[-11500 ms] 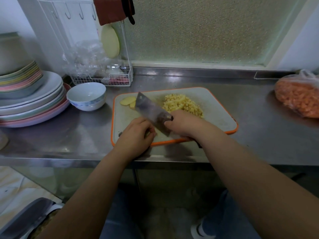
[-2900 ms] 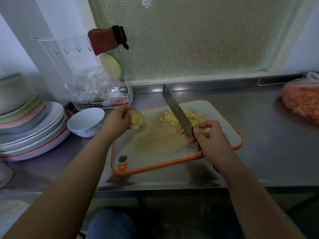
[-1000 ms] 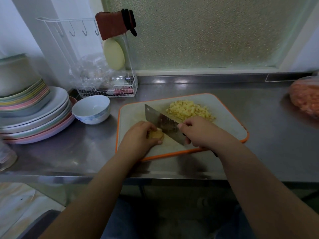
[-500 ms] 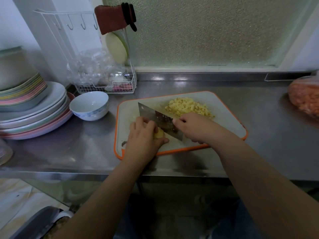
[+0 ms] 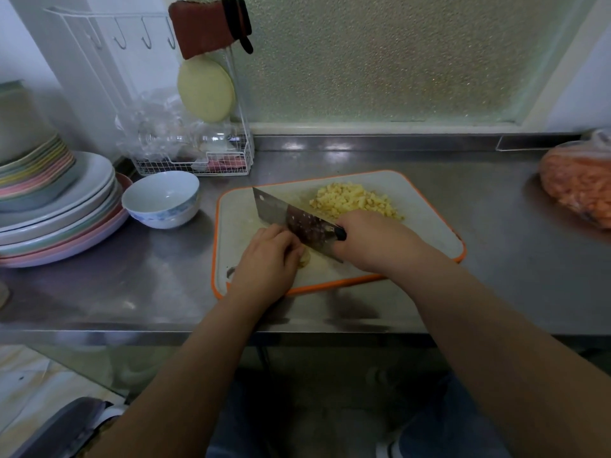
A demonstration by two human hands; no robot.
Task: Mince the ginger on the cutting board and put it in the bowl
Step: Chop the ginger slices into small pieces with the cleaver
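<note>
A white cutting board with an orange rim lies on the steel counter. A pile of diced ginger sits at its far side. My left hand holds a ginger piece down on the board's near left part, fingers curled over it so only its edge shows. My right hand grips the handle of a cleaver, whose blade stands against my left knuckles and over the ginger piece. A white bowl stands empty to the left of the board.
Stacked plates fill the counter's left end. A white wire rack with plastic wrap stands behind the bowl, a red cloth hanging above it. A bag of orange pieces lies at the far right. The counter's front edge runs just below the board.
My left hand brought a ginger piece down onto the board's near left part. The cleaver came down beside it and now stands against my left knuckles. Over the last half second little has shifted.
</note>
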